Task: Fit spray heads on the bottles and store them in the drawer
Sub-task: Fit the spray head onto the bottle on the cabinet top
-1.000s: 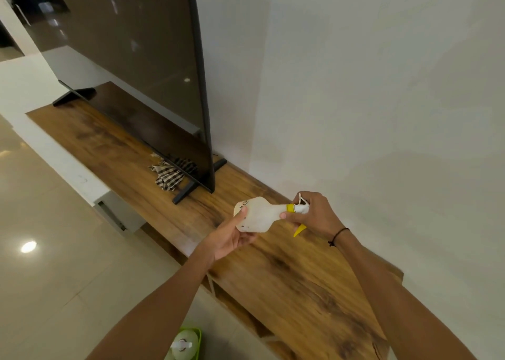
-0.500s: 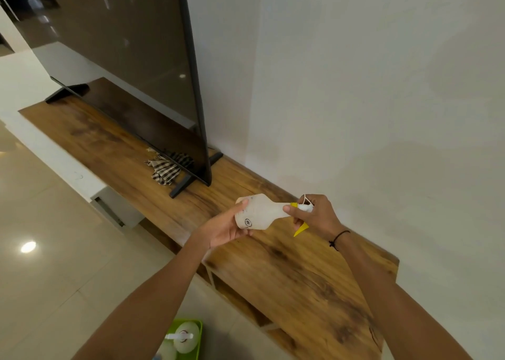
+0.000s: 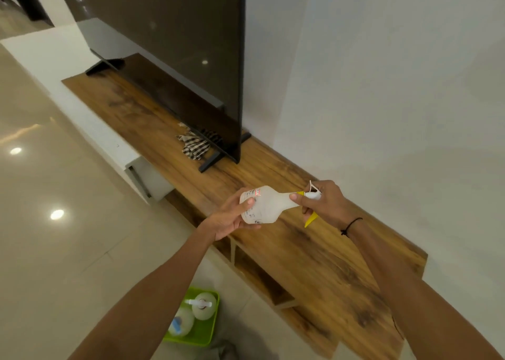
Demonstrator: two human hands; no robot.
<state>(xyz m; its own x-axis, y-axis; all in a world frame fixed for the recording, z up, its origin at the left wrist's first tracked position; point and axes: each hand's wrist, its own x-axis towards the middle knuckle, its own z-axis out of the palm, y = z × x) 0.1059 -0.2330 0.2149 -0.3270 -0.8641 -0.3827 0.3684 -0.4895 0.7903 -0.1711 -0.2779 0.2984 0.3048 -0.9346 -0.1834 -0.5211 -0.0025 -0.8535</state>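
The left hand (image 3: 229, 220) fingers grip the bottle (image 3: 266, 204) sideways, steadying it so the right hand (image 3: 325, 203) fingers, closed around the spray head (image 3: 311, 194), can seat it.

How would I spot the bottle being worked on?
Find the long wooden TV bench along the white wall. Above its middle, two hands hold a white bottle sideways. Unlike the bottles in the green basket on the floor, its spray head has a yellow trigger.

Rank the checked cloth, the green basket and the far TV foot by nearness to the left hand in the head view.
From the left hand:
1. Checked cloth, on the wooden top beside the near TV foot.
2. Green basket, on the floor below, holding bottles; close to the cloth's rank, depth unclear.
3. Far TV foot, at the stand's distant end.
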